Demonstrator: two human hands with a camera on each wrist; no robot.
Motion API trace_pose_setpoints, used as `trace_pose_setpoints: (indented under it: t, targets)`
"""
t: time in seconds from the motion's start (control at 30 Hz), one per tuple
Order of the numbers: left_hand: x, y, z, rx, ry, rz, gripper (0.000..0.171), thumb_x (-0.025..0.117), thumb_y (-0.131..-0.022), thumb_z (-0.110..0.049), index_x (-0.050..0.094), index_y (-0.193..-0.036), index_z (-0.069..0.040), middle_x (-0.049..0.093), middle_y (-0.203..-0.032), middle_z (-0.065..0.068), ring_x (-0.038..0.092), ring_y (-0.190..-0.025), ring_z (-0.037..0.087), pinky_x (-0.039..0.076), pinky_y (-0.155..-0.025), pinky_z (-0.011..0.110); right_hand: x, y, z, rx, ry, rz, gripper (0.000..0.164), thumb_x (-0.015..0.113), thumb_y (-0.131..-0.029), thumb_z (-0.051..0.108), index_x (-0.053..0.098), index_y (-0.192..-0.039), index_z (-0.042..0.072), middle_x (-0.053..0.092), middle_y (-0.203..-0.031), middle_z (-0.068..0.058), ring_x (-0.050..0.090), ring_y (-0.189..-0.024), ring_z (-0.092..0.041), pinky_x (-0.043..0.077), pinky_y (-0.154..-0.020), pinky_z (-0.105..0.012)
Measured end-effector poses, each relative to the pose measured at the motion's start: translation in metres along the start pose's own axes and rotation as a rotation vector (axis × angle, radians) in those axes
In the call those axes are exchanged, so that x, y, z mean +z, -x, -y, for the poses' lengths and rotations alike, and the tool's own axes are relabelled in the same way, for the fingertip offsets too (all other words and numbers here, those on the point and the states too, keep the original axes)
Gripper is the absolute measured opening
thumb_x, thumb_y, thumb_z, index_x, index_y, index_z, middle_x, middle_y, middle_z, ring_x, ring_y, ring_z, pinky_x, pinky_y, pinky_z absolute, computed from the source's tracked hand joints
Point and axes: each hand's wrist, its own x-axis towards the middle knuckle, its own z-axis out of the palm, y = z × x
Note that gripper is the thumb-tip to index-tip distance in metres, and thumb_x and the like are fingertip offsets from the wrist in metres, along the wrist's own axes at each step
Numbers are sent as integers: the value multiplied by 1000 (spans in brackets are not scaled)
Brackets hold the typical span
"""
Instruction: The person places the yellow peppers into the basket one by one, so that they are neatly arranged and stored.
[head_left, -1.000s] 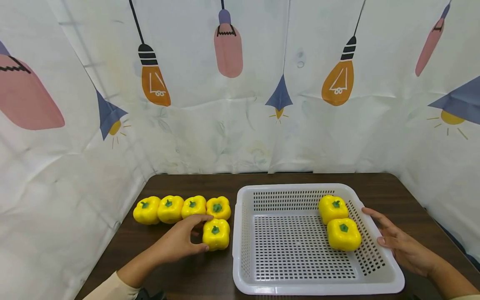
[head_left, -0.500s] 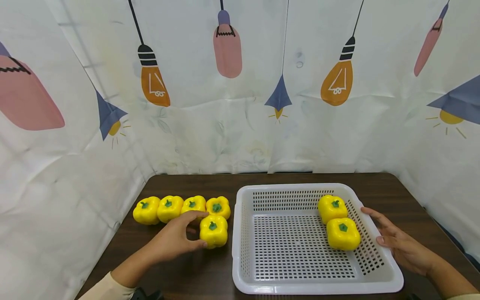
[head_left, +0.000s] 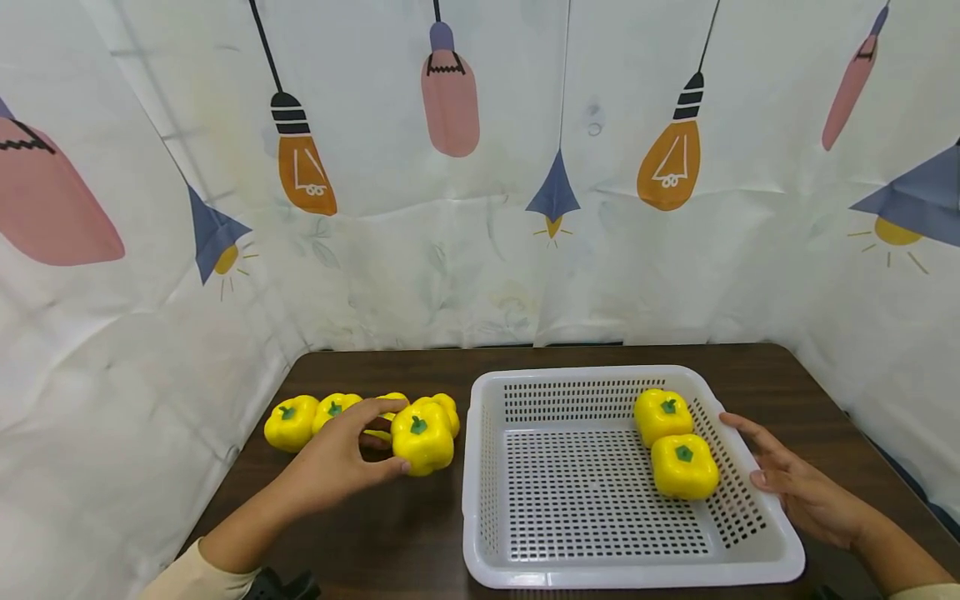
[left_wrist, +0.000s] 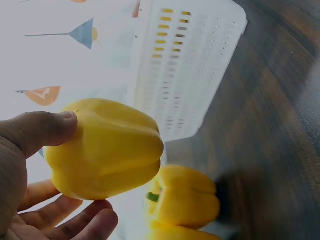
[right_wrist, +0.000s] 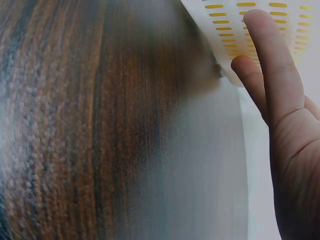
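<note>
My left hand [head_left: 347, 454] pinches a yellow bell pepper [head_left: 422, 437] between thumb and fingers, with its green stem facing up. In the left wrist view this pepper [left_wrist: 107, 150] is lifted clear of the dark table. Behind it, a row of several yellow bell peppers [head_left: 288, 423] lies on the table, partly covered by the hand. My right hand [head_left: 810, 492] rests its fingertips against the outer right side of a white perforated basket [head_left: 600, 577]; its fingers [right_wrist: 277, 65] are extended. Inside the basket, two yellow bell peppers [head_left: 684, 468] sit along the right wall.
The basket stands on a dark wood-grain table [head_left: 390, 542], right of the pepper row. A white curtain [head_left: 450, 275] printed with lamps and bulbs hangs behind the table and at its sides.
My left hand has lifted the yellow bell pepper from in front of the row, moving it up and slightly left. The right hand has kept its place at the basket.
</note>
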Motion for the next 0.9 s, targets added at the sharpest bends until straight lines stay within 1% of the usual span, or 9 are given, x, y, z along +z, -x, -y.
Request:
trace_pose_setpoints:
  t: [0.1,0.2,0.33,0.47,0.63,0.77,0.9]
  targets:
    - [-1,-1,-5,33,-19,-8,75,90,-81,-25,52,-144,-9,58,-136,11,67,-109,27,59,-84,30,1,0,1,1,3,-9,74,21,-106,5,3,-158,54,44,-151,13,57,-127,-43,44,-90,-75]
    - [-2,-3,-10,68,-32,-9,73,89,-82,-25,53,-143,-11,56,-138,9,66,-111,26,58,-87,32,2,-1,2,5,10,-20,73,22,-106,5,2,-158,54,44,-150,13,57,-126,-43,44,-89,-75]
    - [-3,-6,-16,88,-20,-12,72,89,-83,-25,53,-144,-12,54,-141,9,65,-111,27,59,-86,33,3,-1,3,18,21,-41,73,24,-106,7,3,-157,55,45,-149,14,58,-126,-43,44,-89,-75]
    - [0,-10,-23,114,-24,-29,73,89,-83,-25,52,-145,-14,53,-142,7,65,-111,25,58,-88,31,2,-1,4,22,23,-47,73,24,-106,8,3,-157,55,45,-149,14,58,-125,-43,44,-89,-75]
    - [5,-15,-33,164,-40,-35,74,90,-81,-21,53,-145,-13,55,-139,4,65,-108,19,57,-91,32,3,-1,5,23,20,-48,72,24,-106,8,4,-157,56,45,-148,13,58,-125,-43,44,-88,-75]
    - [10,-18,-40,173,-47,-18,75,90,-81,-22,53,-145,-13,55,-138,2,65,-107,17,56,-92,32,4,-2,5,26,19,-49,72,25,-107,8,5,-157,56,46,-148,14,58,-125,-43,44,-89,-75]
    - [14,-20,-45,170,-39,4,76,90,-81,-25,52,-146,-15,55,-140,0,64,-109,20,56,-92,33,4,-1,5,24,17,-39,73,24,-106,7,4,-157,56,46,-148,13,58,-125,-43,44,-89,-75]
